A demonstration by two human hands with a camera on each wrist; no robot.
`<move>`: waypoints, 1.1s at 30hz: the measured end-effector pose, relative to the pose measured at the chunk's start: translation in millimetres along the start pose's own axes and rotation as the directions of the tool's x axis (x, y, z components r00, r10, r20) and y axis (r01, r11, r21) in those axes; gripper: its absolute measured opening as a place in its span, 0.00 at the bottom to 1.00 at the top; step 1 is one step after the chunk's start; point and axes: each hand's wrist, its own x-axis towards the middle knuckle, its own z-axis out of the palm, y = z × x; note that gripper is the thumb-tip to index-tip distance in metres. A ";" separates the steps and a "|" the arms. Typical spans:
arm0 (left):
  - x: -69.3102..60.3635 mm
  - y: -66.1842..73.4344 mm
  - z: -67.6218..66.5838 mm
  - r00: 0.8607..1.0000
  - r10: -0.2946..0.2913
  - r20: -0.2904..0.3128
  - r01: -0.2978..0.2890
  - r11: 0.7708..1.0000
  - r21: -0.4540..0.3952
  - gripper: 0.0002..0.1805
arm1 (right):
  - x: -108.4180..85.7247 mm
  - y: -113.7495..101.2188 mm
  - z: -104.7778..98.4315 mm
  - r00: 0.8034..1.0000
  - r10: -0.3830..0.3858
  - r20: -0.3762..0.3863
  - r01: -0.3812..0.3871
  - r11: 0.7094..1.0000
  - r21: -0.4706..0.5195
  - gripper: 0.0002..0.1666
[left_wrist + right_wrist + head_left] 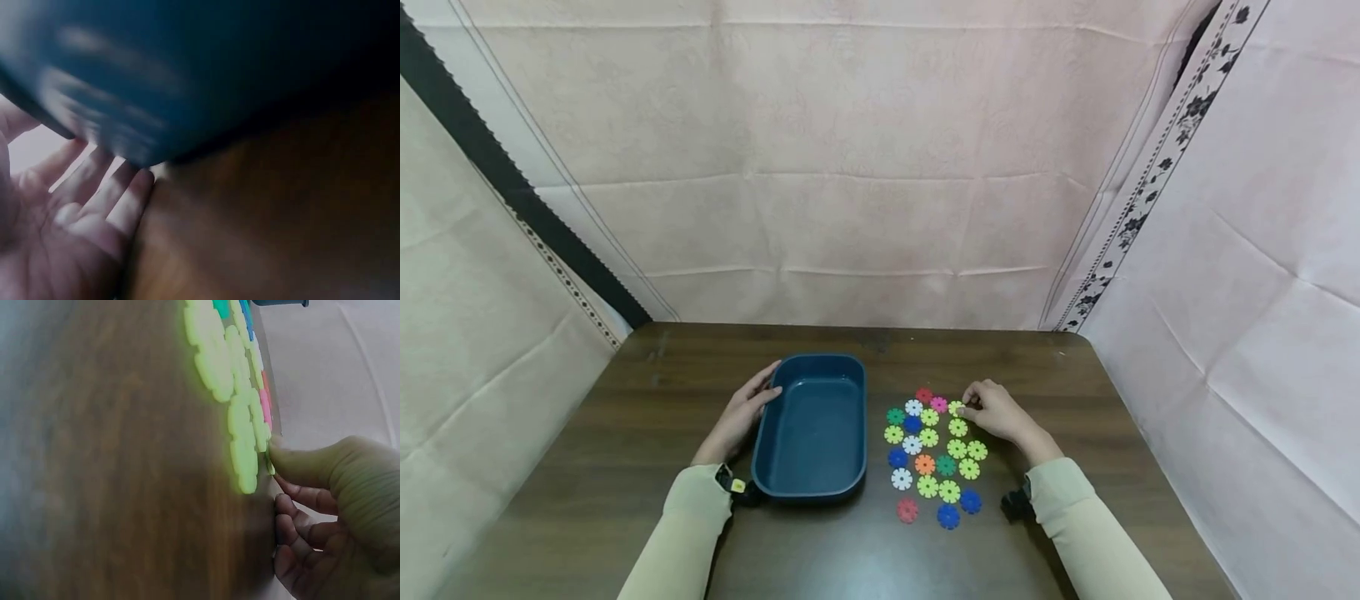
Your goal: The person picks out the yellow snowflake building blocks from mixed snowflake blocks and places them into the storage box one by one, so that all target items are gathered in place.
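A deep blue rectangular tray stands on the table with nothing in it. My left hand grips its left side, thumb over the rim; in the left wrist view the fingers of this hand lie against the tray's outer wall. Right of the tray, flower-shaped pieces in yellow-green, blue, white, green, red, pink and orange lie flat in a loose group. At its upper right my right hand pinches a yellow-green piece, seen edge-on between thumb and fingers in the right wrist view.
The brown wooden table extends around the tray and pieces. Pale cloth hangs behind its far edge and on both sides. A narrow strip of table separates the tray from the pieces.
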 end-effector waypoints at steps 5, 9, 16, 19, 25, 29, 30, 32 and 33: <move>-2.0 -2.8 8.8 0.997 0.024 -0.068 -0.025 1.000 -0.019 0.31 | 0.6 3.1 2.5 1.000 0.006 -0.027 -0.006 1.000 -0.009 0.12; -3.3 -4.3 12.5 0.997 0.033 -0.067 -0.035 0.999 -0.023 0.31 | 0.2 2.9 4.6 0.999 0.028 -0.044 -0.029 0.999 -0.023 0.14; -5.0 -6.7 13.6 0.997 0.045 -0.057 -0.047 0.998 -0.049 0.31 | 2.0 1.7 5.5 0.997 0.058 -0.041 -0.057 0.998 0.020 0.13; -4.7 -5.6 14.6 0.998 0.045 -0.052 -0.047 0.998 -0.035 0.31 | 2.5 3.3 4.2 0.995 0.087 -0.050 -0.084 0.995 0.056 0.13; -3.2 -4.1 16.5 0.997 0.068 -0.046 -0.069 0.998 -0.014 0.31 | 4.4 -2.0 -3.5 0.988 0.106 -0.114 -0.091 0.988 0.125 0.10; -5.0 -6.9 15.5 0.997 0.072 -0.038 -0.071 0.997 0.027 0.31 | 15.6 -28.1 -5.8 0.988 0.052 -0.146 -0.032 0.990 0.134 0.08; -5.5 -7.8 15.0 0.997 0.074 -0.035 -0.073 0.997 0.037 0.31 | 20.9 -39.5 -5.7 0.988 0.040 -0.151 -0.017 0.988 0.151 0.08; -5.3 -9.3 14.3 0.996 0.081 -0.028 -0.080 0.996 0.045 0.31 | 34.1 -66.8 -4.9 0.988 0.003 -0.155 0.026 0.983 0.182 0.09; -4.9 -9.4 14.3 0.996 0.085 -0.027 -0.084 0.995 0.049 0.31 | 41.7 -82.9 -4.3 0.988 -0.016 -0.152 0.046 0.979 0.198 0.09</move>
